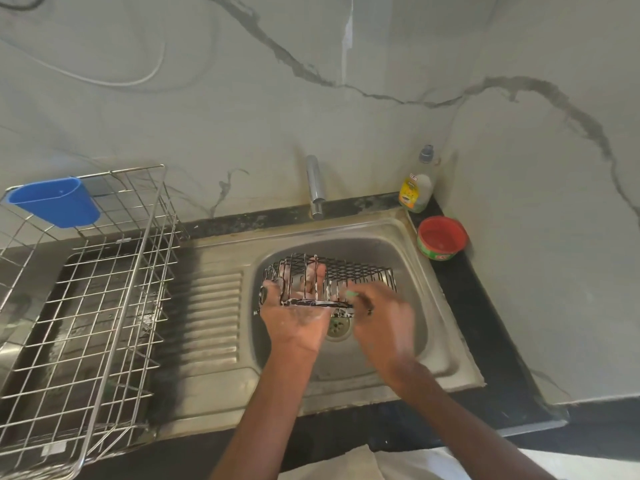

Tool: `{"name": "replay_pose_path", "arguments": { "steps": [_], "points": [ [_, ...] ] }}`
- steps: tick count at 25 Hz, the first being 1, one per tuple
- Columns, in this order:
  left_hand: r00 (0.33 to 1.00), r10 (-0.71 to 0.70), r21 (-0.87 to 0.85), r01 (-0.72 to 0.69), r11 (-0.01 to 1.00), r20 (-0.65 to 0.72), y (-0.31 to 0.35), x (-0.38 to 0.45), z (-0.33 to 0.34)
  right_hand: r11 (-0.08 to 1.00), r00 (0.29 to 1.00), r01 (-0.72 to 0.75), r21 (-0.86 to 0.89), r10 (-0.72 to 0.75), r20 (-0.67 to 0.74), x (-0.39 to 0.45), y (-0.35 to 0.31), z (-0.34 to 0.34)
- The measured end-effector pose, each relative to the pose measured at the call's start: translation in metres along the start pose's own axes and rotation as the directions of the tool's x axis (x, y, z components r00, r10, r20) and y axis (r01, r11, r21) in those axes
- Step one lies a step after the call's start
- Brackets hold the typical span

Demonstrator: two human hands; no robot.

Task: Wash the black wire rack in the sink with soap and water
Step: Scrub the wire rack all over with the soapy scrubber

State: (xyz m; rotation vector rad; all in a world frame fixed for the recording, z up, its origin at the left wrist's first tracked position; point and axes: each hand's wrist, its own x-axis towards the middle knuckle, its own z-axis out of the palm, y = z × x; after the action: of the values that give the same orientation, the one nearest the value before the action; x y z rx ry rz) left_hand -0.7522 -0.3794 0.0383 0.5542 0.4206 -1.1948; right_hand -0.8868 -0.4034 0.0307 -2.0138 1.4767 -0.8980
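The black wire rack (349, 270) is held over the steel sink (408, 258), streaked with white soap foam. My left hand (294, 313) grips its near left edge, with fingers reaching through the wires. My right hand (381, 317), blurred by motion, presses a green scrubber (353, 294) against the rack's front rim. Below the rack the drain (337, 328) shows. The tap (314, 185) stands behind the sink; I see no water coming from it.
A steel dish drainer (90, 306) with a blue plastic cup (55, 202) sits on the left drainboard. A dish soap bottle (417, 183) and a red tub of soap (441, 237) stand on the black counter at the back right corner.
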Motion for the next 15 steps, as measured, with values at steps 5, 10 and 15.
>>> {"name": "replay_pose_path", "arguments": {
  "steps": [5, 10, 15],
  "points": [
    [1.000, -0.019, -0.094, 0.018, 0.995, -0.009, 0.004, 0.009, -0.001, 0.936, 0.932, 0.352, -0.009, -0.349, 0.101, 0.004, -0.010, 0.001],
    [0.999, -0.025, -0.133, 0.020, 0.991, -0.041, 0.004, 0.010, -0.003, 0.981, 0.997, -0.080, -0.179, 0.075, -0.036, 0.005, 0.044, -0.023],
    [0.998, 0.004, -0.137, -0.013, 0.991, -0.061, 0.000, 0.006, -0.002, 0.963, 0.968, 0.235, -0.134, -0.219, 0.123, -0.003, 0.009, -0.001]
  ]
}}
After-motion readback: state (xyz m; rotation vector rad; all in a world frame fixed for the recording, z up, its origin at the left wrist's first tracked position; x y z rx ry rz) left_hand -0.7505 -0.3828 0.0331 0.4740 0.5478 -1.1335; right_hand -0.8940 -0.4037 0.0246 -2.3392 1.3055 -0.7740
